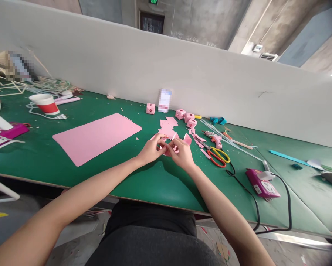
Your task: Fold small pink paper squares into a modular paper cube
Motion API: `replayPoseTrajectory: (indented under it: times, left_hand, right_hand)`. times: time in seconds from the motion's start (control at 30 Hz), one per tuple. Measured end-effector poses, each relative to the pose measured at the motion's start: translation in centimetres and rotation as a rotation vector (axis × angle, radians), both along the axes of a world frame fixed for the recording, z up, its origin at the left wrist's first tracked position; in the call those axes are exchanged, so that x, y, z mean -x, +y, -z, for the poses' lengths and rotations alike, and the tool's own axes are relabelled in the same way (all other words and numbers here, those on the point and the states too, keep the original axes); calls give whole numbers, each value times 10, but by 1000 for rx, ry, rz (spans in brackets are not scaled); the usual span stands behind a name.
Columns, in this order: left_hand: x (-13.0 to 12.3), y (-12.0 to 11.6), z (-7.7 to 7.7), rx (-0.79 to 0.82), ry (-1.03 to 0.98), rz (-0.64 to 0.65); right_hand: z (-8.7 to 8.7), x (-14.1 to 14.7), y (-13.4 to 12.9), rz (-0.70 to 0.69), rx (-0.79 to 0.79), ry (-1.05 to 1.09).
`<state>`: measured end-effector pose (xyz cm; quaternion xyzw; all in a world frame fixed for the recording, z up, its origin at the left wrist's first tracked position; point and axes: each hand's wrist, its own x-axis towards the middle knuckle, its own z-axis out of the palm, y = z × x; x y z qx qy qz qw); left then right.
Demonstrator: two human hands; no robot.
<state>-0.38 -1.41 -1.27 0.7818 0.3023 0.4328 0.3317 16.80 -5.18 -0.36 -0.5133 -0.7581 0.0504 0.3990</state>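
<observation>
Both my left hand [152, 149] and my right hand [180, 152] are closed at the fingertips on one folded pink paper piece [175, 149], just above the green table. My fingers cover most of it, so its shape is only partly visible. Behind my hands lie loose pink paper squares [167, 127]. Several folded pink paper cubes with cut openings stand farther back, one of them a pink cube [151, 108] on its own. To the right of my right hand are narrow pink paper scraps [197, 138] and scissors [219, 156] with red and yellow handles.
A large pink paper sheet [96, 138] lies to the left. On the right are a pink glue gun [216, 141], its black cord and a magenta power strip [261, 183]. A paper cup [45, 104] stands at left. A grey partition [113, 62] runs along the table's back.
</observation>
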Motion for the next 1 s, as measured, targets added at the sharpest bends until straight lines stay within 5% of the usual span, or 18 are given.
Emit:
replayPoseTrajectory:
  times: [0.17, 0.4, 0.7, 1.0]
  left_hand:
    - [7, 7, -8, -63, -49, -131]
    - [27, 35, -5, -143, -114, -465]
    - [23, 41, 14, -184, 146, -406]
    - [21, 38, 12, -222, 90, -397]
  right_hand:
    - [-6, -6, 2, 26, 26, 107]
    - [-9, -39, 10, 314, 49, 47]
    - [1, -34, 13, 402, 300, -318]
    - [5, -35, 15, 381, 281, -240]
